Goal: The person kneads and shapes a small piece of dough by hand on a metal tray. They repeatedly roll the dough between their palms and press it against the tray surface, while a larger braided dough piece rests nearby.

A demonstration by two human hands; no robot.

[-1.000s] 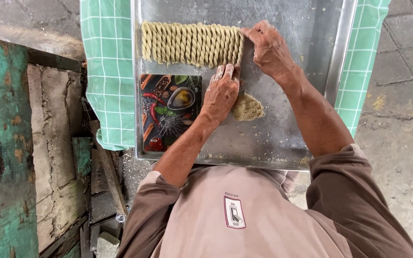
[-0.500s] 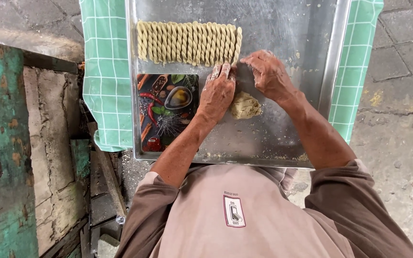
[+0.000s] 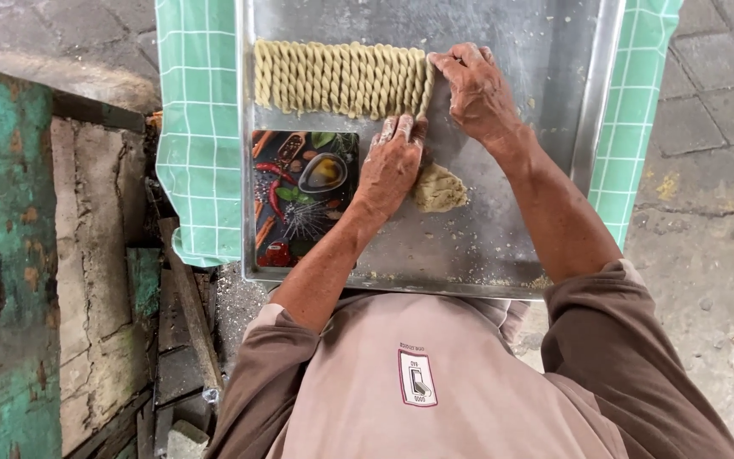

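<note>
Metal tray [image 3: 554, 51]: row of twisted dough sticks [image 3: 337, 78] along far edge. Right hand [image 3: 477, 89] pinches the row's end stick; left hand [image 3: 392, 161], fingers flat, touches it. Dough lump [image 3: 442, 187] mid-tray; printed board [image 3: 303, 195] at left edge.

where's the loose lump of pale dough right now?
In the head view the loose lump of pale dough lies on the metal tray, right of centre, just right of the left hand and below the row of twisted dough ropes.
</note>
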